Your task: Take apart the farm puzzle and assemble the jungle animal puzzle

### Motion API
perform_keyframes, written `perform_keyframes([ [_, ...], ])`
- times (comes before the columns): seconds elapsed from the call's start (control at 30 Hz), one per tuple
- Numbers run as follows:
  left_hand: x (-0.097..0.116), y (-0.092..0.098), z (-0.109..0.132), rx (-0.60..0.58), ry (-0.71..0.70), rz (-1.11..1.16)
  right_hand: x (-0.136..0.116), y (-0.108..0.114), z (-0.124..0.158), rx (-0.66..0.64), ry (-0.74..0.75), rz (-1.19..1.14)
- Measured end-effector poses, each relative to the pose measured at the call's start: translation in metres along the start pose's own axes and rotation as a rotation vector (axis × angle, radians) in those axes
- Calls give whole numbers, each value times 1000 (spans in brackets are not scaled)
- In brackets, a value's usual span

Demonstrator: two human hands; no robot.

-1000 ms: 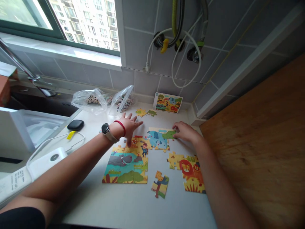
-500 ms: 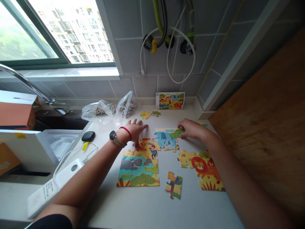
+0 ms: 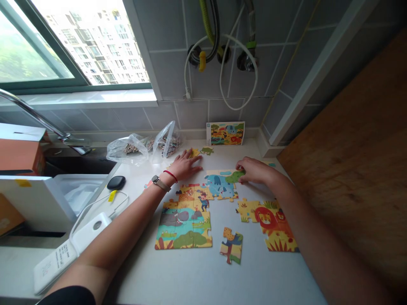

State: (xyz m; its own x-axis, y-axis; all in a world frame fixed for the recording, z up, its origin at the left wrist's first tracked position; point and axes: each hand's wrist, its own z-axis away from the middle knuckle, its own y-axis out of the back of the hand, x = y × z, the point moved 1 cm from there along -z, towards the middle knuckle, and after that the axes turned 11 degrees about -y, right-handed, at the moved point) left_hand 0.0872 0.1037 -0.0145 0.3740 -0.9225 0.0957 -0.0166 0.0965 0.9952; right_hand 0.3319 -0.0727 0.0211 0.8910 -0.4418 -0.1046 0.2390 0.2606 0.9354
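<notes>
My left hand (image 3: 184,165) reaches palm down with its fingers spread, just above the assembled elephant section. Its fingertips are by a yellow puzzle piece (image 3: 195,152), which they partly cover. Beside that piece lies one with a green turtle (image 3: 207,150). My right hand (image 3: 252,170) pinches the right edge of a green puzzle piece (image 3: 234,176), set against the blue elephant pieces (image 3: 219,186). Below my left hand is a joined hippo section (image 3: 182,224). A lion section (image 3: 267,218) lies under my right forearm, which hides part of it. A loose piece (image 3: 231,245) rests between the two sections.
A small picture card (image 3: 225,134) leans on the tiled wall. Clear plastic bags (image 3: 136,148) of pieces lie near the sink. At the left are a black rounded object (image 3: 116,183), a white power strip (image 3: 92,233) with a cord, and boxes. A wooden panel (image 3: 349,169) borders the right.
My left hand has moved up and away from the leopard pieces to the loose yellow piece at the back. My right hand keeps its pinch on the green piece, nearly unmoved.
</notes>
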Motion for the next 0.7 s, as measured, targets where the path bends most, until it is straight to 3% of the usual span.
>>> perform_keyframes([
  [0.17,5,-9,-4,62,-97,-18,-1,2,-1,1,6,15],
  [0.4,6,-16,-19,65,-126,29,2,0,-2,8,11,3],
  [0.7,-1,-1,-20,85,-224,73,4,-1,-4,18,29,-20],
])
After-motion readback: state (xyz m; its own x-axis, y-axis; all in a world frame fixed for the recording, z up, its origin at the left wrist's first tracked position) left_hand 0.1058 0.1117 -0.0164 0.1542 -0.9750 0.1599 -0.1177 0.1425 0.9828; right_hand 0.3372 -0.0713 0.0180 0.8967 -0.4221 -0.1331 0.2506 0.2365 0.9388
